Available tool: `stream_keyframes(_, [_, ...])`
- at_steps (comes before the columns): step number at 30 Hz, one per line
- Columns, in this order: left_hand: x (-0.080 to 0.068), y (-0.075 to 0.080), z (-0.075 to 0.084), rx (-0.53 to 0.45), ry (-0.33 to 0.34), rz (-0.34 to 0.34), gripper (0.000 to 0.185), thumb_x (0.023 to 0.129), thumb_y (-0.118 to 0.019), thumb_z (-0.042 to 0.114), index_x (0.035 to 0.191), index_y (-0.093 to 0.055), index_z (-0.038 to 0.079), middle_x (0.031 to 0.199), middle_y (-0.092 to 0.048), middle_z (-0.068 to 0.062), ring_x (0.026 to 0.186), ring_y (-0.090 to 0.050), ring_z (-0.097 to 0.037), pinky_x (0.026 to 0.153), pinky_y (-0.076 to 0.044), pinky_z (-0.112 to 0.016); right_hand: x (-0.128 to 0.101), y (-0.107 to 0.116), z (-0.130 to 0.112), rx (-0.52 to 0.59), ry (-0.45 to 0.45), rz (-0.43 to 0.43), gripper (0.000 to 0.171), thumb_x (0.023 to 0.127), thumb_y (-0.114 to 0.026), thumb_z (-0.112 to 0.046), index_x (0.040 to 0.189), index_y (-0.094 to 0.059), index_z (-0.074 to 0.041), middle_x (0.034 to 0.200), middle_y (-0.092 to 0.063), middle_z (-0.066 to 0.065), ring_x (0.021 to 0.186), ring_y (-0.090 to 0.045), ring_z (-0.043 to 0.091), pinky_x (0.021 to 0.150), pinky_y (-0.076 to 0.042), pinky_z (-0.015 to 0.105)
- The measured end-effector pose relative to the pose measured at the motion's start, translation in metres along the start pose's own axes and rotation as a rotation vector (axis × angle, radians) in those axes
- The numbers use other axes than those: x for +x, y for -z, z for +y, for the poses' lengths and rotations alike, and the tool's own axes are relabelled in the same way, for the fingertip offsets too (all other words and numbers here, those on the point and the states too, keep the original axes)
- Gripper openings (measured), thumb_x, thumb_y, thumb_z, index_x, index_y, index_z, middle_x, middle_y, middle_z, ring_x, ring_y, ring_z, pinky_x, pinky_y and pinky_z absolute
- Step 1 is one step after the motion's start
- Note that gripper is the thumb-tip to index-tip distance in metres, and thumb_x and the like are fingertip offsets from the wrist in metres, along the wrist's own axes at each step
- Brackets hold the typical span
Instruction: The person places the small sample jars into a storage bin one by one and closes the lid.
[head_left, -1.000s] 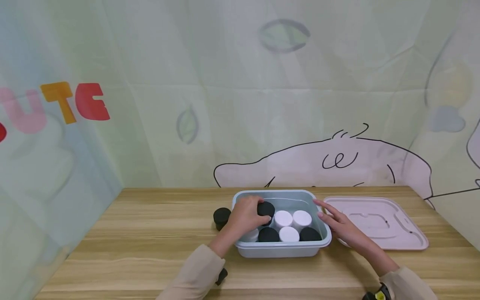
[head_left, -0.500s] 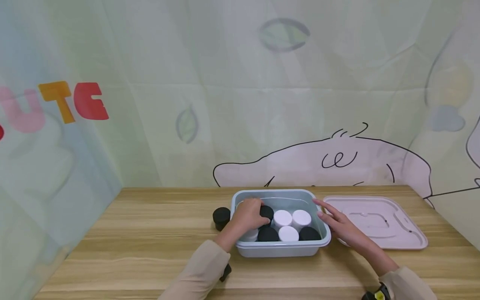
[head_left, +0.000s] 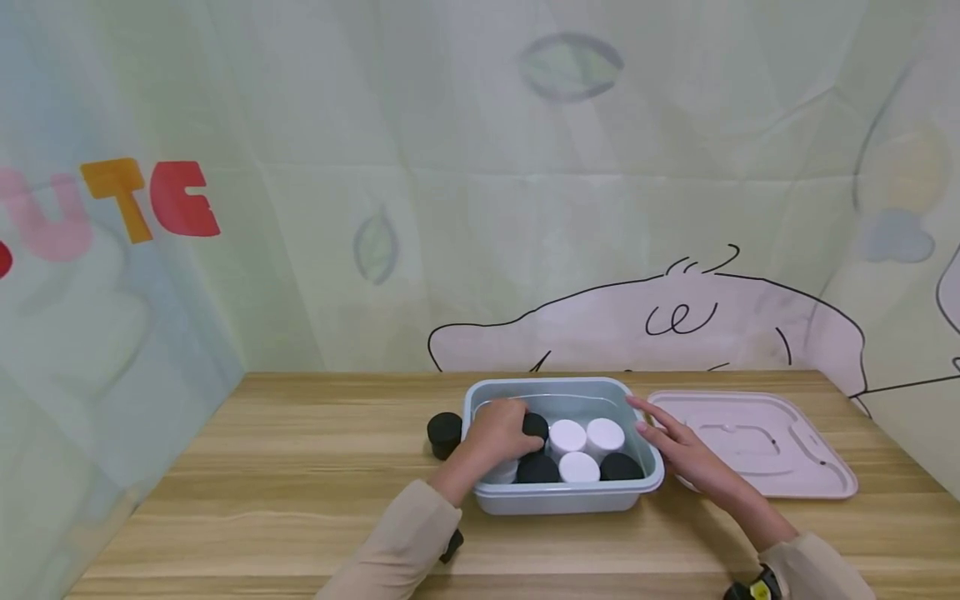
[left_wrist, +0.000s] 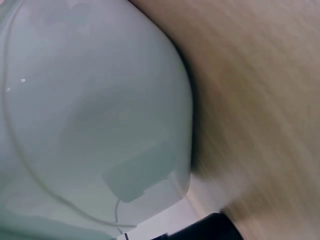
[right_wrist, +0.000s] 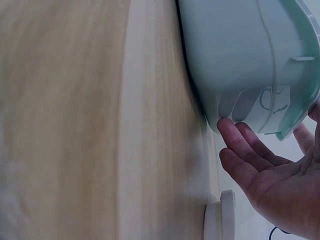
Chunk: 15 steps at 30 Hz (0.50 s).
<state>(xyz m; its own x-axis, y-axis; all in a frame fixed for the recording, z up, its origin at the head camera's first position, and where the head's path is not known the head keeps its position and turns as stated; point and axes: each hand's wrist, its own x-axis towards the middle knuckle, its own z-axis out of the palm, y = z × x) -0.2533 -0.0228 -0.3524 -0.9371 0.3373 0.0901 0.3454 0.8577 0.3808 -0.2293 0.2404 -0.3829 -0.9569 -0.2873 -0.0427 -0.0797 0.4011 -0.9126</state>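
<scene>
In the head view a light blue plastic bin (head_left: 558,500) holds several short round containers. Some are black, like the front black container (head_left: 537,469); others are white, like the white container (head_left: 579,467). My left hand (head_left: 495,433) reaches over the bin's left side and grips a black container (head_left: 535,428), thumb in front and fingers behind. My right hand (head_left: 681,450) rests on the bin's right rim. In the right wrist view, extended fingers (right_wrist: 242,145) touch the bin's outer wall (right_wrist: 235,55). The left wrist view shows only the bin's outside wall (left_wrist: 110,100) and part of a black object.
A separate black container (head_left: 445,435) stands on the wooden table (head_left: 300,483), just left of the bin. On the right lies a pale pink lid (head_left: 817,479), close to the bin. A printed cloth (head_left: 450,167) hangs behind the table.
My left hand has lowered the black container into the bin among the others, and stayed there. The right hand and bin have hardly moved.
</scene>
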Motion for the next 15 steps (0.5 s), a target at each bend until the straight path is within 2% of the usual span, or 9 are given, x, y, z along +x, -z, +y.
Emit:
stream_keyframes(5, [-0.001,0.001,0.001,-0.004,-0.013,-0.002,0.028,0.075,-0.071,0.024,0.089,-0.065,0.001,0.074,-0.06,-0.004,0.063,-0.046,-0.014,0.058,-0.04,-0.026,0.0,0.0,0.0,-0.01,-0.004,0.003,0.055,0.097,-0.039,-0.037,0.145,-0.022,-0.016,0.145,-0.02,0.026,0.124,-0.034,0.046,0.092,-0.04,0.052])
stream_keyframes(9, [-0.001,0.0,0.001,-0.001,-0.013,-0.013,0.027,0.077,-0.069,0.025,0.088,-0.064,0.001,0.073,-0.059,-0.004,0.063,-0.047,-0.016,0.058,-0.04,-0.027,0.0,0.0,0.001,-0.01,-0.009,0.009,0.055,0.097,-0.039,-0.036,0.145,-0.023,-0.017,0.144,-0.022,0.027,0.124,-0.035,0.045,0.091,-0.041,0.052])
stream_keyframes(12, [-0.003,0.004,0.002,-0.022,0.005,-0.009,0.035,0.079,-0.067,0.026,0.103,-0.063,0.0,0.093,-0.065,-0.009,0.08,-0.057,-0.019,0.072,-0.047,-0.031,0.0,0.0,0.002,-0.009,0.0,0.008,0.054,0.097,-0.039,-0.035,0.145,-0.023,-0.016,0.144,-0.023,0.028,0.123,-0.036,0.044,0.091,-0.041,0.051])
stream_keyframes(15, [-0.008,0.014,0.002,-0.051,0.003,0.031,0.042,0.082,-0.065,0.026,0.114,-0.06,0.001,0.111,-0.062,-0.012,0.099,-0.058,-0.023,0.085,-0.046,-0.037,0.001,0.0,0.002,-0.012,0.011,0.0,0.055,0.097,-0.039,-0.034,0.145,-0.021,-0.015,0.143,-0.022,0.029,0.123,-0.036,0.044,0.092,-0.041,0.051])
